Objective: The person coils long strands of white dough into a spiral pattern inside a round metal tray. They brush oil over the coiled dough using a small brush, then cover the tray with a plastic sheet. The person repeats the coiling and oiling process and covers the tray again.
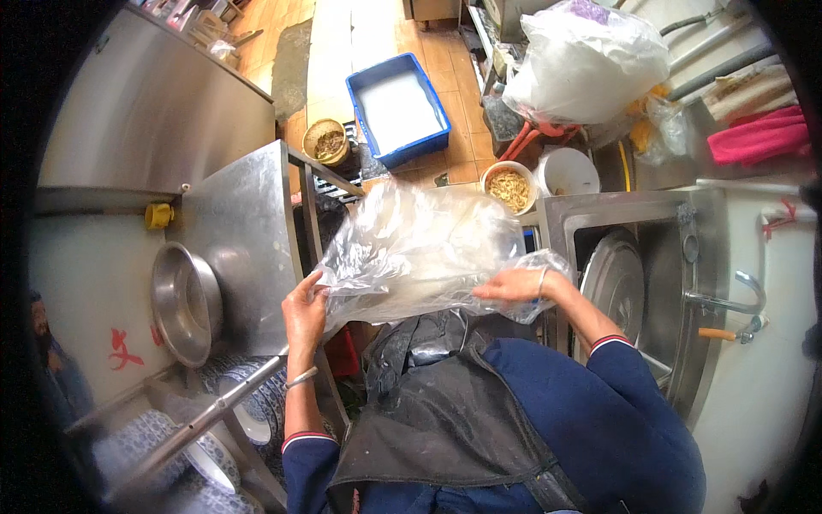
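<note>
A large clear plastic bag (430,244) is spread out in front of my black apron (443,411). My left hand (306,315) pinches the bag's left edge between thumb and fingers. On the other side, my right hand (514,284) grips the bag near its right edge, and some of the thin film bunches around the wrist. Both wrists wear a bangle. The bag looks loose and see-through, and its far end hangs toward the floor. Whether anything lies inside it is hard to tell through the glare.
To the left stands a steel table (237,238) with a steel basin (186,302), above patterned plates (250,398). At right is a sink (655,257) holding a round lid (613,283). Ahead are a blue crate (443,138), food-scrap buckets (326,141) and a stuffed white bag (584,64).
</note>
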`<action>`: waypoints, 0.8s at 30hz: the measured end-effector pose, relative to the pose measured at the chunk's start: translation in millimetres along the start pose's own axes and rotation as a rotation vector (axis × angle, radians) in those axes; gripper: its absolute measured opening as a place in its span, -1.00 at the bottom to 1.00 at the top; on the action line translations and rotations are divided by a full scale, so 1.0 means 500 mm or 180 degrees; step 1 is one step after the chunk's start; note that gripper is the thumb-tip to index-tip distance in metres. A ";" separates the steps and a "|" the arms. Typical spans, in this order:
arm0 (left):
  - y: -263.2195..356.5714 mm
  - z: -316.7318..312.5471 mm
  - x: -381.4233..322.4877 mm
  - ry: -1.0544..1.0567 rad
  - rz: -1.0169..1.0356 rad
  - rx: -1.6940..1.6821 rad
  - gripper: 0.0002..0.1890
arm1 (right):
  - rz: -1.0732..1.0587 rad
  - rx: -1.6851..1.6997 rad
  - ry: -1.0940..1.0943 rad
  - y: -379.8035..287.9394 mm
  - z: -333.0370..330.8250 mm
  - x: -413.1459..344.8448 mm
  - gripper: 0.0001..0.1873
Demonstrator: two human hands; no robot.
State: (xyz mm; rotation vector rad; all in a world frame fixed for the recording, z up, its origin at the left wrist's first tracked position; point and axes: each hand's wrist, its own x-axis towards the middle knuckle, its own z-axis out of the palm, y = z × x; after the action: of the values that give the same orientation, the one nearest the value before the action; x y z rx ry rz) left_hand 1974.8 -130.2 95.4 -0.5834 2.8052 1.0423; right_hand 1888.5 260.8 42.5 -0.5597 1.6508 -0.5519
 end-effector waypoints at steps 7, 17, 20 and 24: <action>0.019 0.033 0.140 -0.0227 -0.1205 -0.0880 -0.49 | -0.0646 0.0202 0.0476 0.063 -0.052 0.012 -0.40; -0.056 -0.007 0.389 0.0339 -0.0469 -0.0623 -0.40 | -0.3566 0.5052 0.2506 0.091 -0.394 -0.100 -0.77; -0.068 0.010 0.500 0.0440 -0.0057 0.0972 -0.26 | -0.3473 0.5854 0.3981 0.087 -0.464 -0.176 -0.73; -0.088 0.012 0.617 0.0664 -0.0515 0.1771 -0.09 | -0.3643 0.5021 0.5043 0.057 -0.467 -0.289 -0.73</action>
State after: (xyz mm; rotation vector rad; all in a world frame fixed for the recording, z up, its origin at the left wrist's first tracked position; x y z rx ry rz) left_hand 1706.8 -255.6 -2.4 -0.8562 2.9575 0.1558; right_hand 1676.0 385.7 166.6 0.4442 1.2282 -3.2919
